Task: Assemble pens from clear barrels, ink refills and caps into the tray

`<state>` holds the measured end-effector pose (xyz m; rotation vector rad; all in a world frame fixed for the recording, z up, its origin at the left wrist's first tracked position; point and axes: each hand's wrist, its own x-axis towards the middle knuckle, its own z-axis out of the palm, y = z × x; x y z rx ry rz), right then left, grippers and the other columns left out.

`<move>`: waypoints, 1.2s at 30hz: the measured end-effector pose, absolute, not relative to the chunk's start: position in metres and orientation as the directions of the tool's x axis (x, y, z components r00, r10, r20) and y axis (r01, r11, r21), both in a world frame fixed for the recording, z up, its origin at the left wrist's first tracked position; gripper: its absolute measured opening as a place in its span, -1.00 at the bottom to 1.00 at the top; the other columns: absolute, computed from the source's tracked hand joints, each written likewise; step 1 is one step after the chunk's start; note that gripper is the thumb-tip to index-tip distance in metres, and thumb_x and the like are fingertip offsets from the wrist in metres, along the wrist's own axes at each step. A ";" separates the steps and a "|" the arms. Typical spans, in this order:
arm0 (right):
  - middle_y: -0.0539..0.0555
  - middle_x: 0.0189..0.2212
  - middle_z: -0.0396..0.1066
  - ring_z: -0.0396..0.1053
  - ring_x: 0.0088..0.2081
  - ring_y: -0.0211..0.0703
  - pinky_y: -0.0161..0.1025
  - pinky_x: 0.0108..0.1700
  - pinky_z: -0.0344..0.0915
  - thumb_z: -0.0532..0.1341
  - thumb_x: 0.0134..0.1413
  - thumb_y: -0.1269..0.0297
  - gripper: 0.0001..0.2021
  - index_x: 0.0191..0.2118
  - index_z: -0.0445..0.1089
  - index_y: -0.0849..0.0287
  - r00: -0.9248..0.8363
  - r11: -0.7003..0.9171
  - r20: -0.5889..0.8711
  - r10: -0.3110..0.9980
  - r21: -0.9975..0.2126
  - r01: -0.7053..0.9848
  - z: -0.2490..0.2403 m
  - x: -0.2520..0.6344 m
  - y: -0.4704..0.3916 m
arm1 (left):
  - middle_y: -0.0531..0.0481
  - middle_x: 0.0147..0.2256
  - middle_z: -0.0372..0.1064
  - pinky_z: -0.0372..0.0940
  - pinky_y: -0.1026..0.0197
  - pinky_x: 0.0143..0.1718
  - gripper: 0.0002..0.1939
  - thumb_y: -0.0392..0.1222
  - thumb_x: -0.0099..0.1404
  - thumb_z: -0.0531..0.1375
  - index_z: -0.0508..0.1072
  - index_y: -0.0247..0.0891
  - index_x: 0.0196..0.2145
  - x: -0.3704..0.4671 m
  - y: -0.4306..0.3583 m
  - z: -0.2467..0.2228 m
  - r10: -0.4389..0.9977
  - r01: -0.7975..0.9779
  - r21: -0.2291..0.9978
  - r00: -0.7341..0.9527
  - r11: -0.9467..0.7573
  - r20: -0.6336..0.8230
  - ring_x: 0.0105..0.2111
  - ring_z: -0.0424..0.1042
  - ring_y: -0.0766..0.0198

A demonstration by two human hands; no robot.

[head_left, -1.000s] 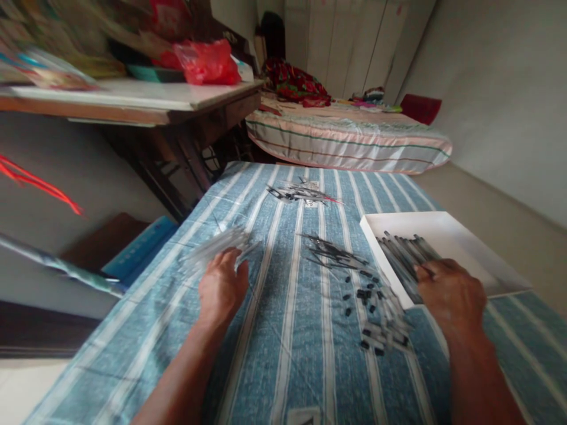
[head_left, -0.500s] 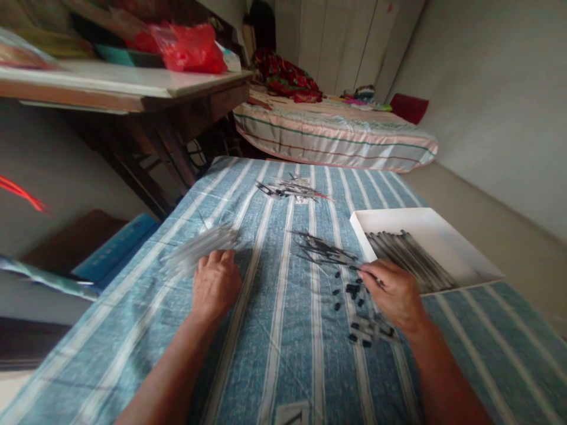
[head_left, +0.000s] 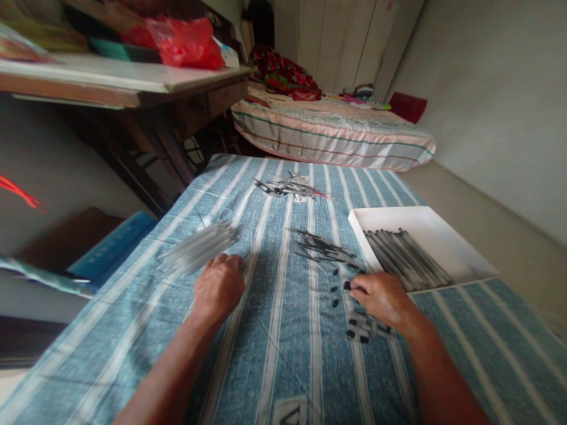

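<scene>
My left hand (head_left: 219, 286) is closed, its fingers curled down at the right end of a bundle of clear pen barrels (head_left: 199, 247). Whatever lies under those fingers is hidden. My right hand (head_left: 380, 297) pinches at a small black pen plug (head_left: 346, 285), thumb and forefinger together. Other black plugs (head_left: 335, 303) lie scattered beside it. Just below is a small heap of clear pen caps with black ends (head_left: 364, 326). Thin dark pen refills (head_left: 323, 245) lie in a loose pile beyond my right hand.
On the right, a white box (head_left: 460, 242) holds a row of dark-ended pens (head_left: 405, 257). More thin refills (head_left: 287, 188) lie at the table's far end. A striped cloth (head_left: 261, 354) covers the table. A higher desk (head_left: 177, 77) stands left, with a bed (head_left: 332, 136) beyond.
My right hand has moved slightly left and down, from the near end of the refills to the black plugs. My left hand has shifted slightly, staying beside the barrels.
</scene>
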<state>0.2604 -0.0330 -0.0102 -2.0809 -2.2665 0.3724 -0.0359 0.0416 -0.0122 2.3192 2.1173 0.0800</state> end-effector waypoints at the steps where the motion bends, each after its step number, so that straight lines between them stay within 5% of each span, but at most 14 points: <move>1: 0.01 -0.48 0.53 0.46 -0.40 -0.18 -0.36 -0.40 0.13 0.17 0.06 0.29 -0.84 -0.39 0.52 0.10 -0.109 0.075 -0.130 0.985 -0.243 0.967 -0.009 0.261 -0.034 | -0.19 -0.27 0.44 0.29 0.12 -0.23 -0.72 -0.30 0.21 -0.01 0.48 -0.29 -0.27 -0.034 0.040 -0.012 0.993 0.993 0.033 0.112 -0.113 0.028 -0.21 0.41 0.00; 4: -0.05 -0.56 0.48 0.41 -0.48 -0.24 -0.39 -0.44 0.11 0.17 0.02 0.34 -0.84 -0.46 0.51 0.12 -0.179 0.109 -0.154 0.972 -0.381 0.918 -0.007 0.263 -0.036 | -0.21 -0.28 0.44 0.28 0.11 -0.20 -0.71 -0.32 0.20 -0.03 0.48 -0.32 -0.29 -0.029 0.035 -0.012 0.985 0.982 0.077 0.174 -0.173 -0.004 -0.21 0.42 0.01; 7: -0.07 -0.58 0.46 0.40 -0.49 -0.25 -0.39 -0.45 0.12 0.17 0.02 0.33 -0.84 -0.47 0.50 0.13 -0.202 0.121 -0.144 0.969 -0.436 0.892 -0.008 0.260 -0.037 | -0.18 -0.29 0.46 0.30 0.13 -0.21 -0.71 -0.29 0.16 0.00 0.49 -0.33 -0.27 -0.028 0.031 -0.013 0.975 0.933 0.294 0.220 -0.207 -0.012 -0.26 0.45 0.06; 11: -0.02 -0.51 0.51 0.44 -0.45 -0.22 -0.37 -0.40 0.16 0.16 0.09 0.29 -0.83 -0.37 0.51 0.12 -0.144 0.109 -0.065 0.987 -0.375 0.920 -0.015 0.250 -0.033 | -0.06 -0.35 0.50 0.33 0.19 -0.28 -0.67 -0.14 0.14 0.08 0.49 -0.29 -0.19 -0.025 0.022 -0.008 0.961 0.668 0.728 0.272 -0.153 -0.048 -0.33 0.46 0.14; 15: 0.03 -0.37 0.56 0.49 -0.34 -0.17 -0.35 -0.32 0.21 0.12 0.15 0.26 -0.79 -0.20 0.49 0.08 -0.107 0.101 -0.009 0.994 -0.252 0.962 -0.024 0.241 -0.026 | -0.02 -0.37 0.49 0.31 0.17 -0.28 -0.74 -0.09 0.11 0.14 0.52 -0.25 -0.30 -0.016 0.010 0.005 0.913 0.378 0.926 0.373 0.012 -0.164 -0.34 0.43 0.15; 21: 0.09 -0.38 0.56 0.51 -0.37 -0.09 -0.30 -0.36 0.25 0.04 0.22 0.20 -0.71 -0.03 0.41 0.05 -0.038 0.038 0.014 0.999 -0.049 0.998 -0.026 0.226 -0.013 | 0.03 -0.46 0.40 0.24 0.26 -0.41 -0.83 -0.12 0.10 0.18 0.48 -0.25 -0.39 -0.005 -0.001 0.010 0.837 0.228 0.961 0.485 0.158 -0.253 -0.46 0.33 0.29; 27: 0.10 -0.45 0.54 0.51 -0.38 -0.10 -0.32 -0.40 0.22 0.02 0.22 0.28 -0.76 -0.23 0.44 0.10 -0.025 0.027 -0.043 0.999 0.058 0.998 -0.024 0.214 -0.004 | 0.08 -0.51 0.34 0.18 0.31 -0.47 -0.85 -0.13 0.10 0.20 0.39 -0.27 -0.41 -0.003 0.001 0.000 0.841 0.189 0.971 0.493 0.146 -0.223 -0.51 0.28 0.36; 36: 0.15 -0.43 0.54 0.51 -0.36 -0.06 -0.30 -0.41 0.18 0.02 0.18 0.40 -0.79 -0.21 0.40 0.20 -0.117 0.124 -0.108 0.987 0.067 0.990 -0.023 0.218 -0.005 | 0.06 -0.48 0.39 0.24 0.27 -0.38 -0.88 -0.18 0.18 0.10 0.39 -0.23 -0.35 -0.018 0.011 -0.004 0.932 0.555 0.801 0.361 -0.224 0.010 -0.44 0.38 0.27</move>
